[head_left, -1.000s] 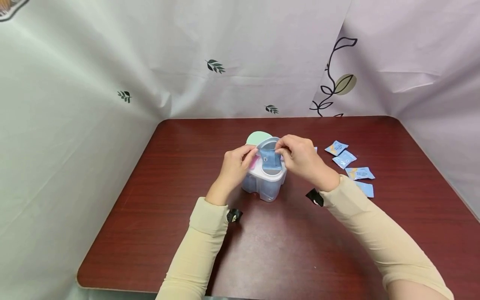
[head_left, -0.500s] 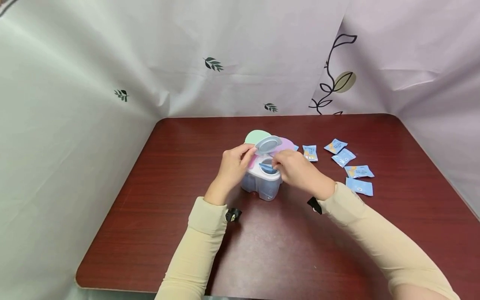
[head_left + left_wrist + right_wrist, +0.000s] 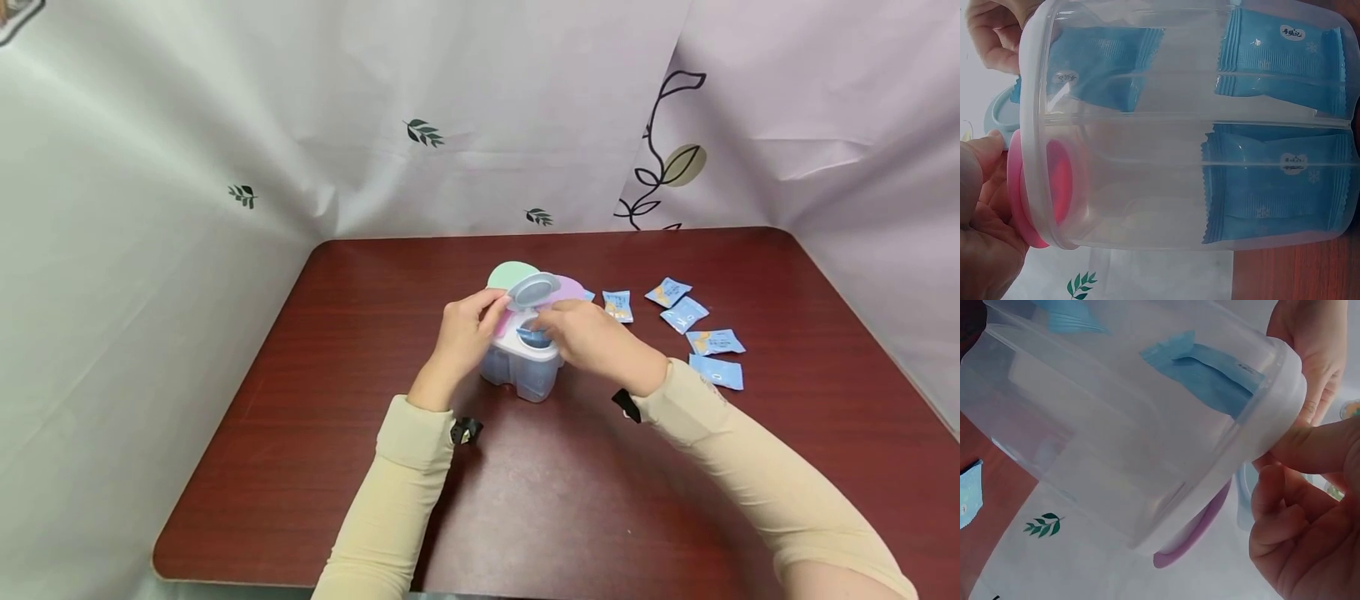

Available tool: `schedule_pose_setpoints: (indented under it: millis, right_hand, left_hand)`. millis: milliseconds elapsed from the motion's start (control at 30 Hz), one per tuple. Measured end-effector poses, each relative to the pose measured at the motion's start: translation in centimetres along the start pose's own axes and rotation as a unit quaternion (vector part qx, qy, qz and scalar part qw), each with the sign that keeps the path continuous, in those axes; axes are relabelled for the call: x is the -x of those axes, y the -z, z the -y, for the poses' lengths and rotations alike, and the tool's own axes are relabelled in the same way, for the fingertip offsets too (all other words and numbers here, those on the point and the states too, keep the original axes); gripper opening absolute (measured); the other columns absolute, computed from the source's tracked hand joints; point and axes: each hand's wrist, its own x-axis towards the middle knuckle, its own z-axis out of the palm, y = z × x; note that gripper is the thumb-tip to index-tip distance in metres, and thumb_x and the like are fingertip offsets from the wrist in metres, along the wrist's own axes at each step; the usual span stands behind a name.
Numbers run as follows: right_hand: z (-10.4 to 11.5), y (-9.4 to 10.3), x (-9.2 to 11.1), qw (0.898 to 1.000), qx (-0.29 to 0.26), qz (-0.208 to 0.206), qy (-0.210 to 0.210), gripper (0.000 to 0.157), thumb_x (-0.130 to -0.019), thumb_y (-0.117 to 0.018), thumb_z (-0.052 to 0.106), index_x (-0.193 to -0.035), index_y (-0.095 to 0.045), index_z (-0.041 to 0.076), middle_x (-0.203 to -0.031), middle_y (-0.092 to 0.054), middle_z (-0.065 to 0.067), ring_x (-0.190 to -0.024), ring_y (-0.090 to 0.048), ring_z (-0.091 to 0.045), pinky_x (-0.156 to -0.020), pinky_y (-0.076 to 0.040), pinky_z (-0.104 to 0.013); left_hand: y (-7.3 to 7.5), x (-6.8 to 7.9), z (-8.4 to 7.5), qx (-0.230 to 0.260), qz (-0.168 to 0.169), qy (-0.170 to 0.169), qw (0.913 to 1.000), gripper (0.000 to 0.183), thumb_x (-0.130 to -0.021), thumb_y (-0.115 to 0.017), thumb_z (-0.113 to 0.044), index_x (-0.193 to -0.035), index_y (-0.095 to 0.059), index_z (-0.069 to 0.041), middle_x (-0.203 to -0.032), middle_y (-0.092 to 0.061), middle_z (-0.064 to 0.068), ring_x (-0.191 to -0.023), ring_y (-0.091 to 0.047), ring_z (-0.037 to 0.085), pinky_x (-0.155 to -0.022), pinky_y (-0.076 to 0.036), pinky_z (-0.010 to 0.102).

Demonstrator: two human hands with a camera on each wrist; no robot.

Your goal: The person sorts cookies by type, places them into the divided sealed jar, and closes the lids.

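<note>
A clear plastic box with a white top and round coloured lids stands mid-table. My left hand pinches the raised grey-blue lid at its edge. Fingers of my right hand hold a light-blue packet at the uncovered round opening. In the left wrist view, most of this packet is inside the box, with its end poking out by the right fingertips. Two more blue packets lie at the bottom of the box. The pink lid is down, beside my left fingers.
Behind the opening are the green lid and the purple lid. Several blue packets lie on the dark red table, right of the box. A pale curtain hangs behind the table.
My right hand has lowered the blue packet from in front of the raised lid down into the round opening. My left hand keeps its hold on the lid.
</note>
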Motion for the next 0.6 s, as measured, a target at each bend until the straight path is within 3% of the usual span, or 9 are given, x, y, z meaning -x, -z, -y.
schedule_pose_setpoints:
  millis: [167,400,500,600]
  right_hand:
    - [0.34,0.05,-0.35,0.999,0.033,0.015,-0.006,0.022,-0.068,-0.056,-0.009,-0.078,-0.067,0.007,-0.065,-0.052,-0.002,-0.061,-0.050,-0.016,-0.052,-0.041,-0.025]
    - [1.00,-0.03,-0.92,0.993,0.078,0.090,-0.006,0.027,-0.069,-0.051,-0.011,-0.065,-0.062,0.014,-0.062,-0.042,-0.001,-0.056,-0.044,-0.017,-0.044,-0.035,-0.024]
    - [0.82,0.07,-0.82,0.996,0.054,0.073,-0.007,0.019,-0.075,-0.056,-0.006,-0.072,-0.066,0.010,-0.067,-0.045,-0.003,-0.058,-0.046,-0.017,-0.047,-0.038,-0.024]
    - [0.23,0.43,-0.56,1.000,0.006,0.014,0.000,0.006,-0.075,-0.064,0.001,-0.077,-0.068,0.004,-0.071,-0.052,-0.006,-0.061,-0.049,-0.018,-0.052,-0.041,-0.026]
  left_hand:
    - [0.16,-0.04,-0.08,0.001,0.003,0.000,1.0000,0.016,-0.084,-0.058,-0.017,-0.091,-0.067,-0.005,-0.086,-0.065,0.006,-0.075,-0.060,0.015,-0.068,-0.046,0.027]
    - [0.13,0.04,0.05,0.003,0.000,0.000,1.0000,0.015,-0.084,-0.059,-0.016,-0.090,-0.067,-0.005,-0.084,-0.066,0.005,-0.071,-0.058,0.014,-0.064,-0.045,0.026]
    - [0.07,0.06,0.11,0.004,0.005,0.000,1.0000,0.016,-0.084,-0.058,-0.017,-0.091,-0.067,-0.005,-0.084,-0.065,0.005,-0.071,-0.058,0.014,-0.065,-0.045,0.026]
    - [0.13,0.02,0.03,0.005,0.005,0.000,1.0000,0.016,-0.084,-0.059,-0.018,-0.091,-0.067,-0.005,-0.084,-0.065,0.005,-0.072,-0.059,0.014,-0.066,-0.046,0.026]
